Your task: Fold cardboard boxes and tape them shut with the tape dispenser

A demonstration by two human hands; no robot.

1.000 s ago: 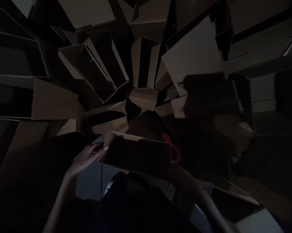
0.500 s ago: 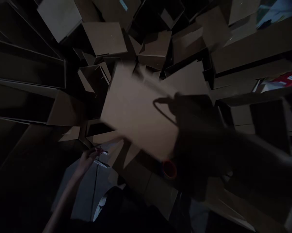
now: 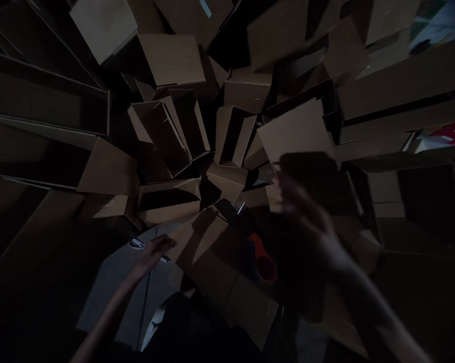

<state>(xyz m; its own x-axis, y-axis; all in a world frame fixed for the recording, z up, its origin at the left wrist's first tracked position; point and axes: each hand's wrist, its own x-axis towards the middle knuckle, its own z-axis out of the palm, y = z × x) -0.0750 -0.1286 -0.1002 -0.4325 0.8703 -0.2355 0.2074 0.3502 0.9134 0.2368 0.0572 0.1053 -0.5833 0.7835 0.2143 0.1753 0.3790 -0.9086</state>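
Fingers (image 3: 166, 243) of the left hand (image 3: 151, 254) are extended and loosely together, holding nothing that can be seen. Their tips lie just beside the edge of a flat brown corrugated cardboard box (image 3: 206, 264); contact cannot be confirmed in this light. Fingers (image 3: 283, 182) of the right hand (image 3: 306, 217) are spread wide and blurred, and the hand is raised and empty, well apart from the left hand.

Between the two hands, an orange-red tape dispenser (image 3: 258, 249) with a dark red core (image 3: 267, 269) rests on the same cardboard box, nearer the right hand. Just above it lies a dark object with a small metal glint (image 3: 231, 212), too dim to identify.

Beyond the hands, open brown cardboard boxes (image 3: 167, 136) stand packed at many angles, their mouths and flaps facing different ways. A pale cardboard flap (image 3: 295, 132) lies above the right hand, partly darkened by shadow. Below the left forearm (image 3: 110, 307) is a grey floor (image 3: 110, 290), and dark clothing (image 3: 178, 322) fills the bottom of the head view. Red and white printed material (image 3: 444, 135) shows at the right edge, behind the boxes.
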